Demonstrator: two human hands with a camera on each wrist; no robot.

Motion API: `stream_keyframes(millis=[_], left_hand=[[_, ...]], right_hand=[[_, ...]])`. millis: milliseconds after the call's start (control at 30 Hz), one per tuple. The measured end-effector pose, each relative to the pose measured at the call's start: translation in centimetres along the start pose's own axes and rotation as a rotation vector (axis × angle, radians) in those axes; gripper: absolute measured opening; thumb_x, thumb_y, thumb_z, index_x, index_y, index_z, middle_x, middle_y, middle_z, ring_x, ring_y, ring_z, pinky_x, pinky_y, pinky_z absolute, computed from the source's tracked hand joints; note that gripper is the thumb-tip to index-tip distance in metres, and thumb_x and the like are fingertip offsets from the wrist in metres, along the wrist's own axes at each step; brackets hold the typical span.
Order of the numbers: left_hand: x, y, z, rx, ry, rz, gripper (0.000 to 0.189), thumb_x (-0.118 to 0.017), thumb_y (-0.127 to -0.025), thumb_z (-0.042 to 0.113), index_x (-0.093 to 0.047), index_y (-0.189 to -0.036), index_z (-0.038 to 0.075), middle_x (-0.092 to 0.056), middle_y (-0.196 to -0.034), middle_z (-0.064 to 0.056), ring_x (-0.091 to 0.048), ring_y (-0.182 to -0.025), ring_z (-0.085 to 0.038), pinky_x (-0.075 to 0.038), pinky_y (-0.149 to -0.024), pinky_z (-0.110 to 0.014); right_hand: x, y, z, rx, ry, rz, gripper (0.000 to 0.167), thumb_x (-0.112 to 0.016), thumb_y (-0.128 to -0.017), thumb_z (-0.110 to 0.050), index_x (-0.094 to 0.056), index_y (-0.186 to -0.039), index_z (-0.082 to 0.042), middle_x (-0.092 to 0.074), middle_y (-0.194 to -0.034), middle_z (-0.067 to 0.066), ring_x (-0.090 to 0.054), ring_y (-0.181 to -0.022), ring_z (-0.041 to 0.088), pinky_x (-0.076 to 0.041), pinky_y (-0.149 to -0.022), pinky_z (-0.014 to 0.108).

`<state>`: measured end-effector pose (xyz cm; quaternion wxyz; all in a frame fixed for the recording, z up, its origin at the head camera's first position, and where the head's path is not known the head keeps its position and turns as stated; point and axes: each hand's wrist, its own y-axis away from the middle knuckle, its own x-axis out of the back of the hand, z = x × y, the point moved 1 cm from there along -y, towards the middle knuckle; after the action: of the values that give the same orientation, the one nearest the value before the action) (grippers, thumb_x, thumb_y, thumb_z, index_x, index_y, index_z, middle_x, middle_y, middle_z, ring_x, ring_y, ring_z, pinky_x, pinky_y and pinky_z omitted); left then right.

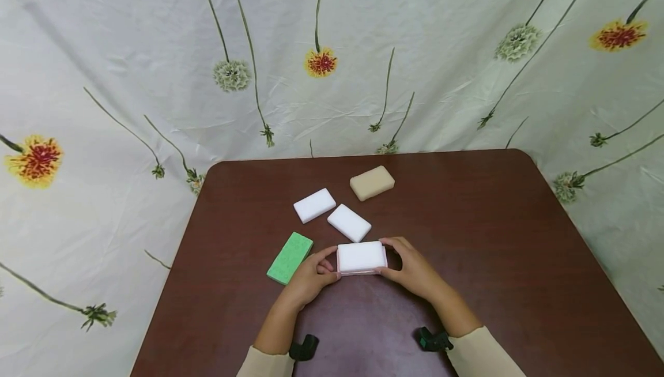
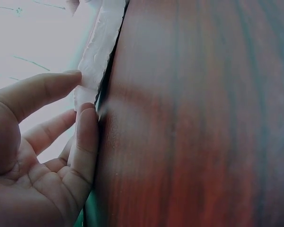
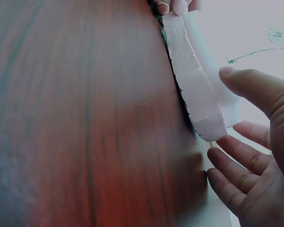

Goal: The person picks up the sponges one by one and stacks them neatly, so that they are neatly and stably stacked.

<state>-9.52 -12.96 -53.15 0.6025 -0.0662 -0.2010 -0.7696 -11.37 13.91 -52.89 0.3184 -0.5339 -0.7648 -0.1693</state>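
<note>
A white sponge lies on top of a pale pinkish block, whose rough edge shows in both wrist views. At the stack's left end, my left hand holds it with the index finger at the far corner and the thumb at the near one. On the opposite end, my right hand has its thumb and index finger at the near and far corners. The other fingers of the right hand spread loosely beside the end. A green sponge lies just left of my left hand.
Two more white sponges lie beyond the stack, the nearer one close to its far edge. A tan sponge sits near the back of the dark brown table. Behind hangs a flower-printed white cloth.
</note>
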Motion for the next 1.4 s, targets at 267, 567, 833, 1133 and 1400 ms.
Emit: stream_keyframes(millis=[267,567,833,1133,1400], left_hand=[[0.11,-0.05,0.14,0.005,-0.007,-0.010,0.073,-0.082,-0.081,0.011,-0.052,-0.148,0.014,-0.060,-0.099,-0.011,-0.057,-0.077,-0.013,-0.048,-0.063,-0.022],[-0.04,-0.18,0.59,-0.016,-0.141,-0.004,0.074,-0.084,-0.080,0.014,-0.052,-0.147,0.012,-0.064,-0.100,-0.008,-0.060,-0.081,-0.013,-0.050,-0.068,-0.026],[-0.14,-0.31,0.81,-0.011,-0.172,0.012,0.071,-0.084,-0.080,0.013,-0.054,-0.144,0.009,-0.064,-0.097,-0.006,-0.060,-0.080,-0.012,-0.050,-0.067,-0.026],[-0.04,-0.32,0.69,-0.024,-0.161,-0.004,0.071,-0.085,-0.079,0.012,-0.055,-0.143,0.011,-0.063,-0.099,-0.009,-0.061,-0.078,-0.011,-0.049,-0.065,-0.024],[0.04,-0.33,0.69,-0.053,-0.167,-0.023,0.076,-0.085,-0.081,0.020,-0.050,-0.148,0.016,-0.062,-0.102,-0.009,-0.061,-0.081,-0.013,-0.052,-0.069,-0.027]], right_hand=[[-0.14,-0.13,-0.04,-0.008,0.021,-0.007,0.066,-0.085,-0.083,-0.026,-0.055,-0.140,-0.011,-0.059,-0.135,0.007,-0.058,-0.126,0.025,-0.049,-0.105,0.049],[-0.26,-0.19,-0.24,-0.005,0.040,-0.017,0.065,-0.086,-0.082,-0.023,-0.054,-0.137,-0.011,-0.060,-0.131,0.007,-0.059,-0.122,0.023,-0.049,-0.103,0.047],[-0.25,-0.16,-0.41,0.005,0.030,-0.018,0.066,-0.087,-0.080,-0.018,-0.053,-0.137,-0.010,-0.060,-0.129,0.007,-0.060,-0.120,0.023,-0.050,-0.102,0.046],[-0.32,-0.17,-0.34,0.000,0.014,-0.016,0.065,-0.088,-0.079,-0.016,-0.054,-0.134,-0.009,-0.061,-0.127,0.007,-0.061,-0.118,0.023,-0.051,-0.100,0.045],[-0.38,-0.22,-0.34,0.016,0.034,-0.012,0.065,-0.088,-0.078,-0.017,-0.054,-0.133,-0.008,-0.060,-0.126,0.008,-0.060,-0.117,0.022,-0.050,-0.101,0.045]])
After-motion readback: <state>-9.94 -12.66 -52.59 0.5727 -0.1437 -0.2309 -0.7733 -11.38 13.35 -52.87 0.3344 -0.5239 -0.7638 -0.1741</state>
